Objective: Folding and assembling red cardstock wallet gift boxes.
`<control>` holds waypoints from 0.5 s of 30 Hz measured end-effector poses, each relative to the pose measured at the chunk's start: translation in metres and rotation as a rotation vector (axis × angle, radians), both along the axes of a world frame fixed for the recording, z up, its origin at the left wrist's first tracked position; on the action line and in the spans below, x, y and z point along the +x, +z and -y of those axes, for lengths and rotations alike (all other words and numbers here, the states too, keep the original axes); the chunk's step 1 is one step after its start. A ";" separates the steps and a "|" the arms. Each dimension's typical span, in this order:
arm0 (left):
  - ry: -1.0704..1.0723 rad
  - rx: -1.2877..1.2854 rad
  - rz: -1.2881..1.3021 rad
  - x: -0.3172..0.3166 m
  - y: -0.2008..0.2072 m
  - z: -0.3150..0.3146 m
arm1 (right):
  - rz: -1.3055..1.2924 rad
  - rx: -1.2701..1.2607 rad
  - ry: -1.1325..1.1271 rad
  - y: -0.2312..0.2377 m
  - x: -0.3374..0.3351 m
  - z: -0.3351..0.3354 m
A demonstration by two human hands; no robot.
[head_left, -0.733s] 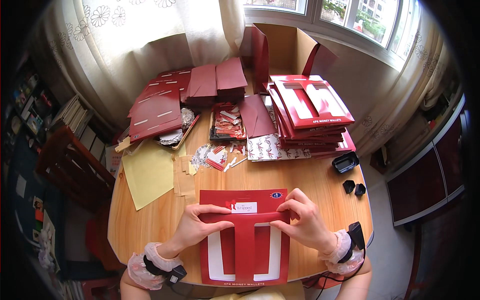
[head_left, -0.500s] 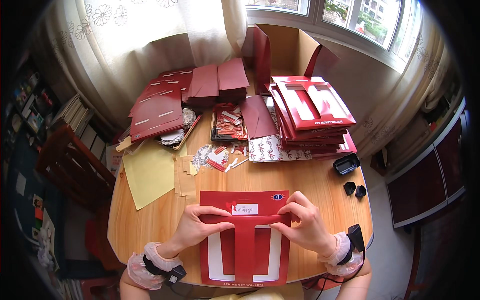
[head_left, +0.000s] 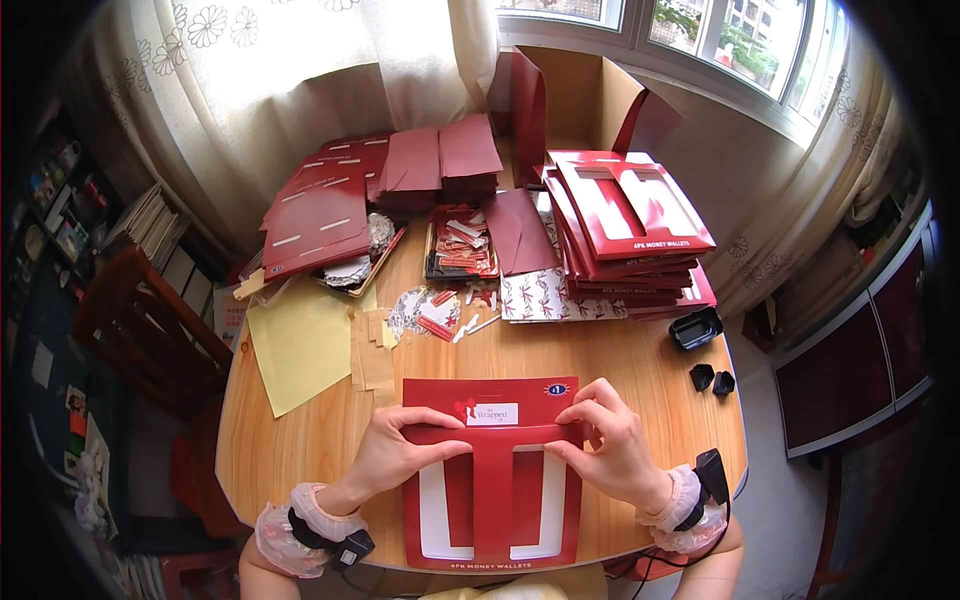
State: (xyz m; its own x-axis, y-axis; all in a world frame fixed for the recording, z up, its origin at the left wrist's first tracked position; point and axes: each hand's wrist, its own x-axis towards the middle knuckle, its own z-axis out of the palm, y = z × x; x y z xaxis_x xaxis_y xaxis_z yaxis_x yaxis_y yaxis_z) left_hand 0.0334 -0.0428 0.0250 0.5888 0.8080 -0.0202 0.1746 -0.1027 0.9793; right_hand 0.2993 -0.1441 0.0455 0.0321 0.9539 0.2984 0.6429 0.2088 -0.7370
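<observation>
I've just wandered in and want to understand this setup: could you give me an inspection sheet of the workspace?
Surface: pale wooden table.
Work items: red card folder with two window openings, lying before the person.
Clutter: yellow sheet at left; small tags in a tray farther back; stack of red folders and open black container at right.
Hands: left hand and right hand both on the folder's upper part; how firmly, I cannot tell.
Cables: black cable near the right forearm.
Surroundings: curtain, window, wooden chair.

White label (head_left: 492, 414), blue badge (head_left: 557, 390), white lettering (head_left: 490, 566), on red folder (head_left: 492, 510)
</observation>
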 end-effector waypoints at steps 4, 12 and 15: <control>-0.010 0.001 -0.012 0.000 0.001 0.000 | -0.034 -0.080 0.004 0.001 0.001 0.000; 0.042 -0.003 0.019 0.001 -0.001 -0.001 | -0.026 -0.070 -0.018 0.004 0.000 -0.001; 0.048 0.032 0.021 0.000 0.000 0.000 | -0.068 -0.101 -0.041 0.002 0.001 0.000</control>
State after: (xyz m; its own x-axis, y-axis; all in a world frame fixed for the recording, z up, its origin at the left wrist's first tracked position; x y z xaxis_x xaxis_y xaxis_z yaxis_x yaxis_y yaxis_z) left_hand 0.0333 -0.0426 0.0253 0.5497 0.8352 0.0177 0.1594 -0.1258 0.9792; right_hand 0.3004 -0.1446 0.0477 0.0887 0.9765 0.1965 0.5969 0.1058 -0.7953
